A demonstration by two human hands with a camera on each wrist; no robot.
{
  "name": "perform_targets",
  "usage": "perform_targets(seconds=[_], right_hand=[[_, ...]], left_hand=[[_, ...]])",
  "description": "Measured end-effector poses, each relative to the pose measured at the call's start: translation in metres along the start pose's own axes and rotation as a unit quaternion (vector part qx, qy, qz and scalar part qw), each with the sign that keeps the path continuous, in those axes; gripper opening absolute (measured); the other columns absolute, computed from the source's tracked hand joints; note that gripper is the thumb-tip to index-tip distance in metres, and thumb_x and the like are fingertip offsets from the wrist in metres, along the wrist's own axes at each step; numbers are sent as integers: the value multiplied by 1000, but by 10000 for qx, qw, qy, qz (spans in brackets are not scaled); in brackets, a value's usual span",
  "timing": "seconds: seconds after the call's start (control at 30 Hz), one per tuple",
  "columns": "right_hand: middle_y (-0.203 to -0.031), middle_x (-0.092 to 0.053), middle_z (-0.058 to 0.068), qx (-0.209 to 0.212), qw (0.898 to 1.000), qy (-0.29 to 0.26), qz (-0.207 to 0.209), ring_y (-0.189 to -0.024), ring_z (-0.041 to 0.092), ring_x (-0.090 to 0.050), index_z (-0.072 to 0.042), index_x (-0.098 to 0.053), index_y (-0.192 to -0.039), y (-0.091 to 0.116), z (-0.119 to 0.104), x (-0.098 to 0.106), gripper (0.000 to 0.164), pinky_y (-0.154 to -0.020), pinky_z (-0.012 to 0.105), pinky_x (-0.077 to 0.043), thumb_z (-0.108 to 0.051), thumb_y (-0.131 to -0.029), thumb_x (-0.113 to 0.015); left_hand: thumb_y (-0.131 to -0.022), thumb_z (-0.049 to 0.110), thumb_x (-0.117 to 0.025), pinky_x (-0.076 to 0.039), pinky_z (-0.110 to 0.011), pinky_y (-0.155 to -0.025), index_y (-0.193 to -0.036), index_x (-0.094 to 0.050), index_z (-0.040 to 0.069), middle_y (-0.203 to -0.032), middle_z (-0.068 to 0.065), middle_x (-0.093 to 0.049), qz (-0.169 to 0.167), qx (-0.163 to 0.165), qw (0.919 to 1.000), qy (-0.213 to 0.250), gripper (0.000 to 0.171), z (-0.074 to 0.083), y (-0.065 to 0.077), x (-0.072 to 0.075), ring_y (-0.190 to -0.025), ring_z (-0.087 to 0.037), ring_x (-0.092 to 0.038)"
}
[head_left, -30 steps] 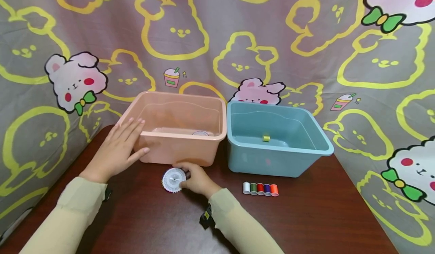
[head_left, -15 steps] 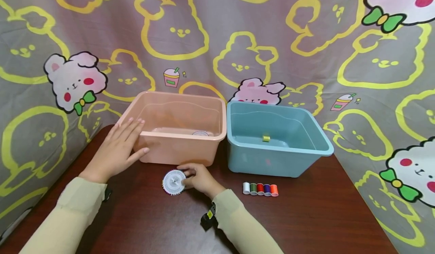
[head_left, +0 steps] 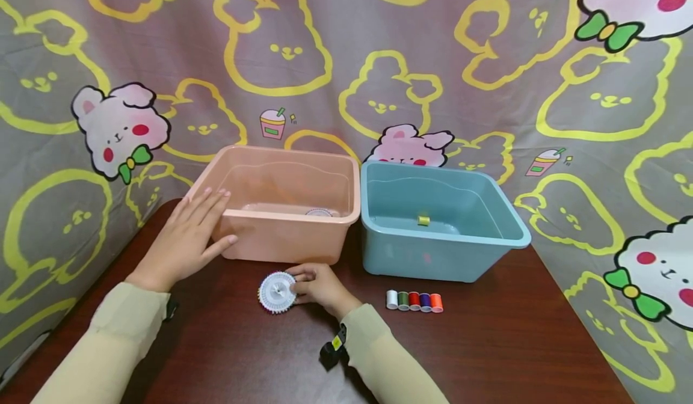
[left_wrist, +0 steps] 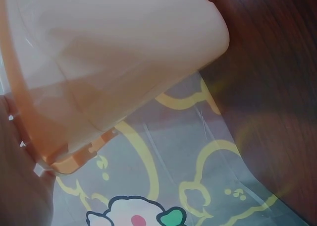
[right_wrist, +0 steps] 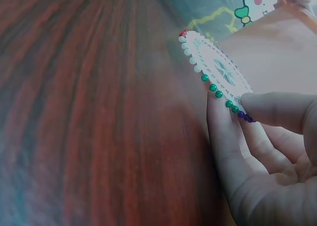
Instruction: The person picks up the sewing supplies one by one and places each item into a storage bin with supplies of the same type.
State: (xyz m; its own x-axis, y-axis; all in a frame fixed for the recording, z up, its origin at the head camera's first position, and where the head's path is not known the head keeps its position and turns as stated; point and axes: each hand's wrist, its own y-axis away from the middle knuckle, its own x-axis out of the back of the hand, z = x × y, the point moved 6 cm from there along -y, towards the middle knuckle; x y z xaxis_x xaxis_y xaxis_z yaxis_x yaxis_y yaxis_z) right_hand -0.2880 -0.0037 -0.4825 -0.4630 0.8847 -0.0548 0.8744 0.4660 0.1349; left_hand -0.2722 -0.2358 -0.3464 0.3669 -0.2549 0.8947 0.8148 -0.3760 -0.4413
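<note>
My right hand pinches the edge of a round wheel of pearl-headed sewing pins in front of the pink bin. In the right wrist view the thumb lies on the upper face of the pin wheel and fingers are beneath it. White, green, purple and red pin heads ring its rim. My left hand, fingers straight, rests on the bin's front left corner. Inside that bin, another pin wheel is partly hidden by the front wall.
To the right stands a blue bin holding a yellow-green thread spool. A row of several thread spools, white, green, red, purple and orange, stands before it on the dark wooden table. A patterned curtain hangs behind.
My right hand has shifted slightly right and toward me with the pin wheel, whose face now shows a little rounder. The left hand stays on the bin.
</note>
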Motion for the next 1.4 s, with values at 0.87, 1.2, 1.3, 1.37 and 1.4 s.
perform_targets(seconds=[0.87, 1.2, 1.3, 1.37, 1.4], right_hand=[[-88, -69, 5, 161, 9997, -193, 1, -76, 13, -66, 13, -64, -124, 14, -17, 3, 37, -69, 33, -62, 11, -87, -64], [-97, -72, 10, 401, 9983, -410, -119, -80, 14, -68, 14, -62, -126, 19, -35, 4, 38, -69, 33, -62, 11, -88, -63], [-100, -72, 12, 485, 9979, -401, -163, -81, 14, -68, 14, -62, -127, 22, -42, 4, 38, -70, 33, -62, 11, -89, -63], [-100, -72, 12, 527, 9978, -362, -183, -82, 14, -68, 14, -62, -127, 23, -46, 4, 38, -71, 33, -62, 10, -89, -63], [-101, -72, 12, 527, 9978, -355, -192, -82, 14, -68, 13, -62, -127, 24, -47, 4, 38, -71, 33, -62, 10, -89, -63]], left_hand=[[-104, 42, -53, -3, -48, -125, -159, -26, -2, -164, -21, -26, -229, -265, 9992, -172, 76, 2, -2, 7, -153, -41, -18], [-105, 37, -50, -2, -47, -126, -159, -25, -2, -165, -21, -25, -207, -276, 9992, -205, 71, 2, -1, 6, -153, -41, -16], [-106, 37, -50, -2, -47, -126, -159, -24, -2, -165, -20, -25, -167, -287, 9993, -192, 71, 1, -1, 6, -153, -40, -16], [-106, 38, -49, -1, -47, -126, -159, -24, -1, -165, -20, -24, -151, -276, 9994, -163, 70, 0, 0, 5, -153, -40, -15], [-106, 38, -48, -1, -47, -126, -159, -24, -1, -165, -20, -24, -145, -263, 9994, -150, 70, 0, 0, 5, -153, -40, -15]])
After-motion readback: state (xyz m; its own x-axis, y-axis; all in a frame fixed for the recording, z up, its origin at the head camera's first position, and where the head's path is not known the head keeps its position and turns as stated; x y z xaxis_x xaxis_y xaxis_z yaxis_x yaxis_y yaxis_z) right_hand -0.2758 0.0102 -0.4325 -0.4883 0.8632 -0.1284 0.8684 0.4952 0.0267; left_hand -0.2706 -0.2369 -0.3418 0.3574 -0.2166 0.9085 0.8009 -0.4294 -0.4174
